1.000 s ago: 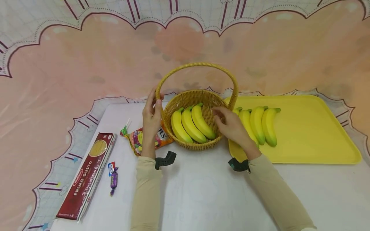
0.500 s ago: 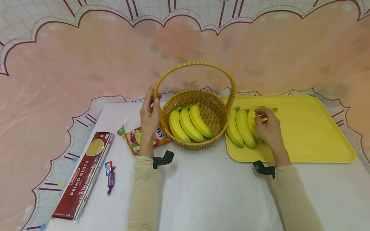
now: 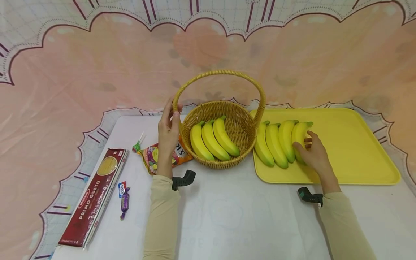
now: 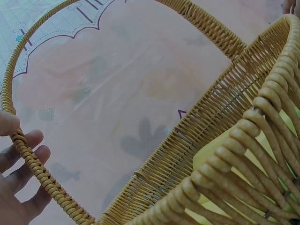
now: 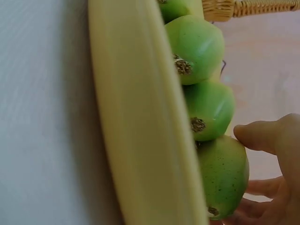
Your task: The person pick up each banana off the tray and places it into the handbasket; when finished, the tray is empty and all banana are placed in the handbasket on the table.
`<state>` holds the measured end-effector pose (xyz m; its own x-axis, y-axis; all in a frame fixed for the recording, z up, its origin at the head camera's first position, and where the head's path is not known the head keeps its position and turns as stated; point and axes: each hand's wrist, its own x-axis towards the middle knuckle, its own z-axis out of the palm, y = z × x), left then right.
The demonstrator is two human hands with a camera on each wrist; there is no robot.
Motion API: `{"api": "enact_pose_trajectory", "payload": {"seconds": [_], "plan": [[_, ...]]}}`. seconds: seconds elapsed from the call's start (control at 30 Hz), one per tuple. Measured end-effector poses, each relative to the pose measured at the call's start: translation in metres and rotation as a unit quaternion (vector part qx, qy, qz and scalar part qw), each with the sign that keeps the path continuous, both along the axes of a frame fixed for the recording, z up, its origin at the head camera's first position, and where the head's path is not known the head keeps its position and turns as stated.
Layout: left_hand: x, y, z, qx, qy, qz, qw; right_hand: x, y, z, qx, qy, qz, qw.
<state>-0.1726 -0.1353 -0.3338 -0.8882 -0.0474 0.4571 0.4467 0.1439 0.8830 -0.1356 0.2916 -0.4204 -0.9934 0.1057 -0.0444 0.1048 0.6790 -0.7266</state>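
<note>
My left hand [image 3: 167, 130] holds the left side of the arched handle of a wicker basket [image 3: 238, 131]. In the left wrist view its thumb and fingertips [image 4: 35, 138] lie on either side of the woven handle [image 4: 40, 176]. Three yellow bananas [image 3: 214, 141] with green ends lie side by side in the basket. On the yellow tray [image 3: 354, 144] several more bananas lie in a row. My right hand [image 3: 316, 155] grips the rightmost banana [image 3: 299, 135], thumb on its top and fingers along its right side. The right wrist view shows that banana's green tip [image 5: 225, 178] between thumb and fingers.
A candy bag [image 3: 151, 157] lies partly behind the left hand, beside a green lollipop [image 3: 137, 147]. Further left are a red spaghetti pack [image 3: 92, 198] and a purple wrapped candy [image 3: 125, 203]. A patterned cloth [image 3: 130, 72] rises behind the white table [image 3: 227, 216].
My right hand has moved from the basket's right side over to the tray and down onto the rightmost banana. The left hand stays at the basket handle.
</note>
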Motion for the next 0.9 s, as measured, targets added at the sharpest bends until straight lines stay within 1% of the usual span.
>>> {"api": "enact_pose_trajectory", "payload": {"seconds": [0.13,0.23,0.47,0.6,0.73,0.9], "plan": [[0.000,0.002,0.000,-0.004,0.000,-0.003,1.0000,0.005,0.007,0.000,-0.009,-0.047,0.000,0.999],[-0.001,0.003,0.001,-0.005,0.005,-0.005,1.0000,0.011,0.009,0.002,-0.022,-0.062,-0.004,0.998],[-0.001,0.004,0.002,-0.011,0.011,0.002,0.9999,0.026,0.013,0.006,-0.048,-0.054,0.007,0.997],[-0.002,0.005,0.001,-0.010,0.018,0.008,0.9998,0.036,0.014,0.009,-0.035,-0.050,0.017,0.998],[-0.002,0.004,0.000,-0.005,0.016,0.008,0.9998,0.045,0.011,0.013,-0.035,-0.030,0.034,0.998],[-0.001,0.003,-0.002,0.001,0.012,0.011,0.9999,0.055,-0.002,0.016,-0.051,0.005,0.071,0.996]]}}
